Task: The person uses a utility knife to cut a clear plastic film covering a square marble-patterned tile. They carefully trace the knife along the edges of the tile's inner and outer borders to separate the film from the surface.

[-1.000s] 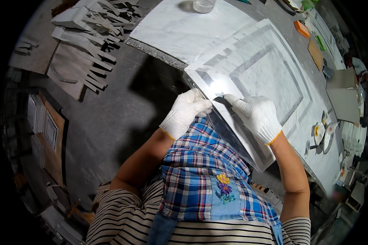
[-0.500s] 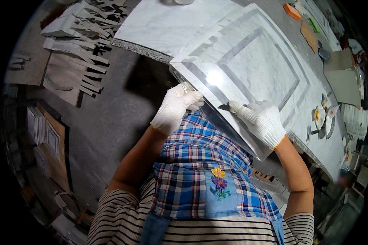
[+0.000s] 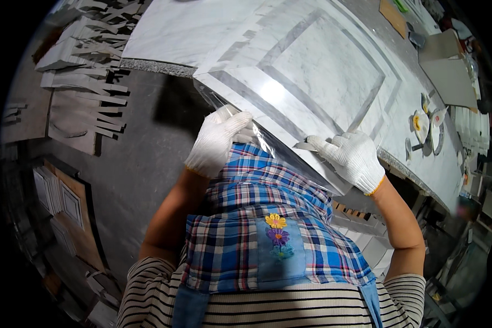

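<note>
My left hand (image 3: 217,141), in a white knit glove, is closed with thumb and fingers pinching clear plastic film (image 3: 270,146). The film hangs over the near edge of a white marble panel (image 3: 325,71) with grey rectangular bands. My right hand (image 3: 351,159), gloved too, rests at the panel's near edge, closed on a small knife. Only the knife's blade (image 3: 305,146) shows past the index finger; its handle is hidden in the glove. The blade lies over the panel near the film.
Left of me, white strips (image 3: 101,90) lie in a heap on a board. Framed panels (image 3: 71,202) lean on a wooden board below. To the right, tape rolls (image 3: 421,123) lie on the table near a cardboard box (image 3: 448,79). The table's rough edge (image 3: 158,66) juts out at left.
The view has shifted, so the panel appears farther left and up. My right hand has moved rightward along the panel's edge with the blade. My left hand keeps hold of the film.
</note>
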A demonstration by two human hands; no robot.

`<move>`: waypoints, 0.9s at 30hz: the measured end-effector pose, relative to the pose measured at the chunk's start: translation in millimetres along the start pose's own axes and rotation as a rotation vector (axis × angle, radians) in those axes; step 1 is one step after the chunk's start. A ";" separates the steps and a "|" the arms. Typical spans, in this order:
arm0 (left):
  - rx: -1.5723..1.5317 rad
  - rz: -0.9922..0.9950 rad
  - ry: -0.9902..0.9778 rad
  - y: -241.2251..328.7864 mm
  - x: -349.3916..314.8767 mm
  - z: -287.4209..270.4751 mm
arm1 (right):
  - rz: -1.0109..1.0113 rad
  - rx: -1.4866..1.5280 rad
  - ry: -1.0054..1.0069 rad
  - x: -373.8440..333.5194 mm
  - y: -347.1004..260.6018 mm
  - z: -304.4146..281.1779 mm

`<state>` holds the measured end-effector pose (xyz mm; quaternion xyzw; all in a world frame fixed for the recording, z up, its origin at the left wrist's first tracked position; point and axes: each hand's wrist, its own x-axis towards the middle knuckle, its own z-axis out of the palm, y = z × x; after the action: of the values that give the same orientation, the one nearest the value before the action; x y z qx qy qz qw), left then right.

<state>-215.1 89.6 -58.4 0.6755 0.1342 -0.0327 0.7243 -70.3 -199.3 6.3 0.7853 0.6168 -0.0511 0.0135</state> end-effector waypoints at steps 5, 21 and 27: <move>-0.011 0.182 0.085 -1.6 -0.4 15.8 | 0.019 0.023 -0.002 -20.1 0.0 3.0; -0.360 -0.292 0.060 -0.3 3.2 30.6 | 0.196 0.149 -0.035 -45.0 0.1 11.9; 0.046 0.024 -0.037 3.2 -1.8 29.9 | 0.202 0.162 0.026 -4.3 -8.9 7.9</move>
<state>-211.6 60.1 -53.3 0.6927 0.1120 -0.0395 0.7113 -80.5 -202.0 -0.8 0.8427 0.5284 -0.0890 -0.0530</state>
